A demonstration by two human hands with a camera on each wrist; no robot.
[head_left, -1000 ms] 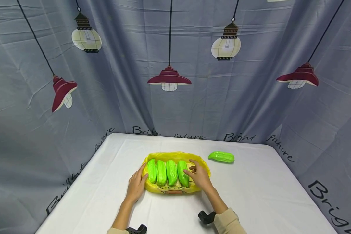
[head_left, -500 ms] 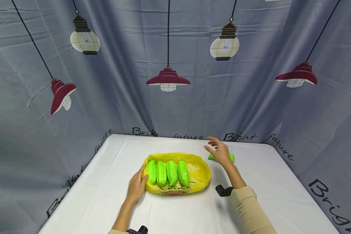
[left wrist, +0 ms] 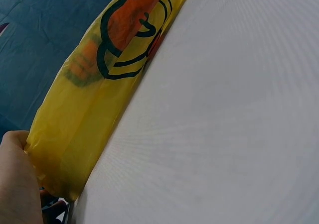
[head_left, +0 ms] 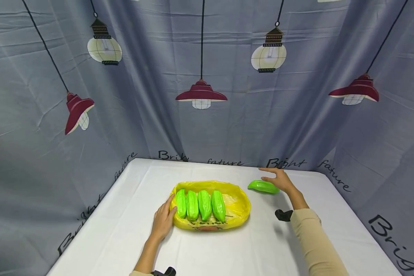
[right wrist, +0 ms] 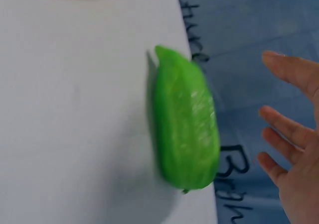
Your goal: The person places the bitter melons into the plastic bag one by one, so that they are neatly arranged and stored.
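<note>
A yellow plastic bag (head_left: 239, 209), spread out like a shallow tray, holds several green ridged vegetables (head_left: 205, 205) side by side in its left and middle part. My left hand (head_left: 162, 220) holds the bag's left end, its thumb (left wrist: 16, 137) over the rim in the left wrist view. Beyond the bag's right end, one more green ridged vegetable (head_left: 262, 186) lies on the table. My right hand (head_left: 282, 180) is over its right end, fingers and thumb spread. In the right wrist view a gap shows between that hand (right wrist: 301, 149) and the vegetable (right wrist: 187, 127).
Everything stands on a table with a white cloth (head_left: 210, 255). A grey curtain (head_left: 124, 99) printed with lamps and lettering hangs behind the table and at both sides. Each wrist carries a black device, such as the right one (head_left: 283, 215).
My right hand has gone from inside the bag's right part, up and rightwards, to the lone vegetable. The left hand stays at the bag's left end.
</note>
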